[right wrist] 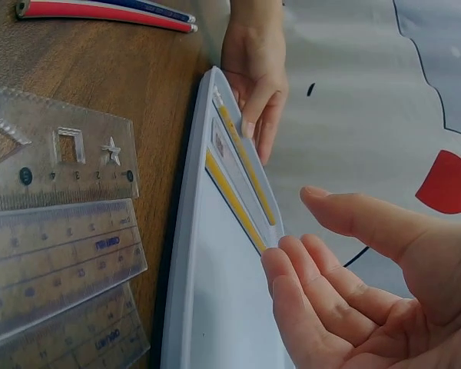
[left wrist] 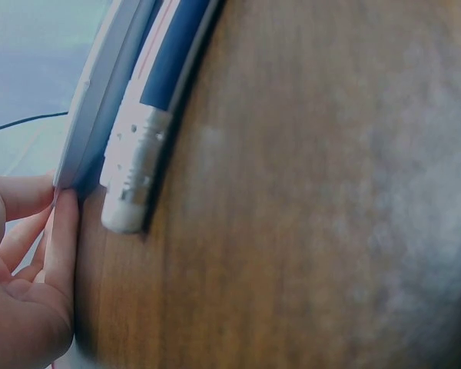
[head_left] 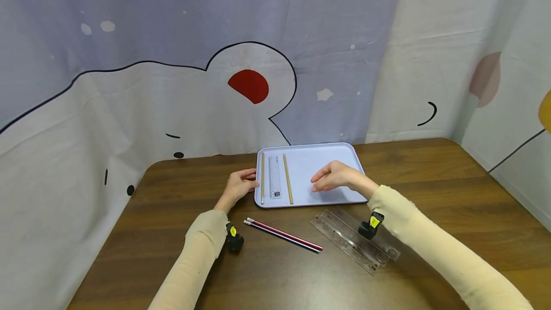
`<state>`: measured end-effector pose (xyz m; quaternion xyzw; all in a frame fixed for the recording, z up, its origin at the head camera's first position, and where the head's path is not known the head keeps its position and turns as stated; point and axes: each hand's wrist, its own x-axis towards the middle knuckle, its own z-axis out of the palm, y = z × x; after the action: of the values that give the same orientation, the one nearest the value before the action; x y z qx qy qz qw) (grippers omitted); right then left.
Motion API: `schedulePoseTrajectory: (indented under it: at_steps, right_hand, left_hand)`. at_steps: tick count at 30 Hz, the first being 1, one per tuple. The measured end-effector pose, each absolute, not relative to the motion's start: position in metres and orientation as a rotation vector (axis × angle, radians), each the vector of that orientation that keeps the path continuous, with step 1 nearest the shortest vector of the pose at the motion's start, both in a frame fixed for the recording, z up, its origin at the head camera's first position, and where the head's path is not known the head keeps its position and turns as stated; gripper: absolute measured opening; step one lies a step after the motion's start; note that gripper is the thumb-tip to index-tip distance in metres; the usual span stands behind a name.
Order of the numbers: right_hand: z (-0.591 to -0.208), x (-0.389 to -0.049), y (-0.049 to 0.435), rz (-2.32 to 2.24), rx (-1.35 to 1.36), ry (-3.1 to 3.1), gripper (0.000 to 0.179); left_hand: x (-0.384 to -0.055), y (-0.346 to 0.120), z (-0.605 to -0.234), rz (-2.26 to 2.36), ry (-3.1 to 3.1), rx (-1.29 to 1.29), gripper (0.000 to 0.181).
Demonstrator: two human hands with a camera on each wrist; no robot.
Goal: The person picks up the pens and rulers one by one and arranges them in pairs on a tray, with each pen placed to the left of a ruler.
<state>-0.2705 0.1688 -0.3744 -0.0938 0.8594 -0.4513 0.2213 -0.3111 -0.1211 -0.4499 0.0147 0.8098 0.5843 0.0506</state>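
A pale tray (head_left: 320, 166) lies near the table's far side. My left hand (head_left: 237, 186) grips its left rim, thumb at the top edge and fingers against the outside, as the left wrist view shows. Inside the tray a clear ruler (head_left: 274, 176) lies between two yellow pencils, one pencil (head_left: 262, 178) by the left rim and the other pencil (head_left: 288, 178) to the ruler's right. My right hand (head_left: 337, 176) hovers over the tray's right half, holding nothing, its fingers loosely bent and thumb apart from them in the right wrist view.
On the table before the tray lie a red pencil (head_left: 292, 238) and a dark blue pencil (head_left: 275, 235), side by side. Several clear rulers (head_left: 355, 240) overlap to their right, one with cut-out shapes. A printed curtain (head_left: 172, 85) hangs behind the table.
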Motion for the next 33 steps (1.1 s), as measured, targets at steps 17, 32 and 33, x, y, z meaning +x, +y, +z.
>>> schedulePoseTrajectory:
  at_steps: [17, 32, 33]
  right_hand:
    - [-0.375, -0.256, 0.184, -1.223, -0.273, 2.386, 0.042]
    - [-0.376, -0.241, 0.199, -1.273, -0.304, 2.359, 0.043]
    - [-0.376, -0.240, 0.199, -1.276, -0.309, 2.359, 0.042]
  left_hand:
    - [-0.312, -0.122, -0.450, 1.798, 2.457, 0.052, 0.047]
    - [-0.312, -0.122, -0.450, 1.802, 2.451, 0.051, 0.047]
    - [-0.312, -0.122, -0.450, 1.806, 2.451, 0.052, 0.047]
